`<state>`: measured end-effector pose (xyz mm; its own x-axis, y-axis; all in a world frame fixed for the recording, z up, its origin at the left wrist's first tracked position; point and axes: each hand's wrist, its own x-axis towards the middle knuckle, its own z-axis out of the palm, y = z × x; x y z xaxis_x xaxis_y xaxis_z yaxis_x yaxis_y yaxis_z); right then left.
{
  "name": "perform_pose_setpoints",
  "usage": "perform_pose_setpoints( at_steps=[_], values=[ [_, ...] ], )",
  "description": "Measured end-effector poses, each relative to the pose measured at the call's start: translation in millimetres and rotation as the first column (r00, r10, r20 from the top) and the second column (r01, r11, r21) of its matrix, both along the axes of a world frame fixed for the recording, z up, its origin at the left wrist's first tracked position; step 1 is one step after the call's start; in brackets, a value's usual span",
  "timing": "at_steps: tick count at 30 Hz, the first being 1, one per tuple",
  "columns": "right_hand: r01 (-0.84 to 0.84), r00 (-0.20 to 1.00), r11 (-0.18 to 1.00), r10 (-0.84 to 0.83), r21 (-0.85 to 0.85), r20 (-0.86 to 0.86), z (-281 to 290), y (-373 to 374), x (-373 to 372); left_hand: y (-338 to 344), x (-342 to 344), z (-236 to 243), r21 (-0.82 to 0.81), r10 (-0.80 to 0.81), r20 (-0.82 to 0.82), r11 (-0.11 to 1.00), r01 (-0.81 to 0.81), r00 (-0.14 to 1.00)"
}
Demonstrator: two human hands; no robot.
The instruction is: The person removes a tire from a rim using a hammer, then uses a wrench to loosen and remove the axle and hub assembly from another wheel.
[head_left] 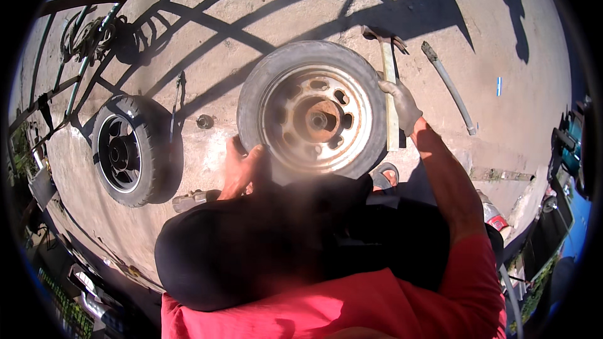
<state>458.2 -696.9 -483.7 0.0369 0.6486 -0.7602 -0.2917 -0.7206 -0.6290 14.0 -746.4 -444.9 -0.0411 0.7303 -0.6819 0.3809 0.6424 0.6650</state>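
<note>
Just dusty concrete floor (521, 129) here. Left of the big rusty wheel (319, 120): a small metal part (205, 121), thin rod (174, 112), then a black-rimmed tire (122, 152); right of it, some grey pipe (451, 88) and a blue stick (499, 86).

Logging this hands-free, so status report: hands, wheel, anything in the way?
Left hand against lower left of tyre; right hand gripping wooden-handled hammer. Rusty steel wheel, tyre mounted. Motorcycle wheel off left, grey bar off right, neither touching it.

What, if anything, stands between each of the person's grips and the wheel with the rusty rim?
Nothing visible blocks the left grip: it is at the edge of the wheel. On the right, the hammer handle, held in the right grip, lies between most of that grip and the wheel.
</note>
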Motion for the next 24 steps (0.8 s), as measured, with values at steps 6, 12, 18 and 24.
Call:
perform_pose_setpoints(
  at_steps=[6, 12, 18, 24],
  values=[
    [0.039, 0.997, 0.999, -0.039, 0.012, 0.067, -10, -9, 4, 8, -3, 4, -0.068, -0.083, -0.005, 0.994, 0.082, 0.997],
    [0.004, 0.993, 0.999, -0.009, 0.049, 0.114, -11, -10, 5, 15, -46, -10, 0.030, -0.018, -0.007, 0.999, 0.018, 1.000],
    [-0.268, 0.877, 0.962, 0.267, -0.055, 0.399, 22, 5, 2, 56, -151, -7, 0.289, 0.013, -0.565, 0.940, 0.183, 0.825],
    [-0.380, 0.811, 0.912, 0.408, -0.152, 0.420, 16, 6, 41, 85, -171, -14, 0.003, -0.198, -0.834, 0.931, 0.364, 0.515]
  ],
)
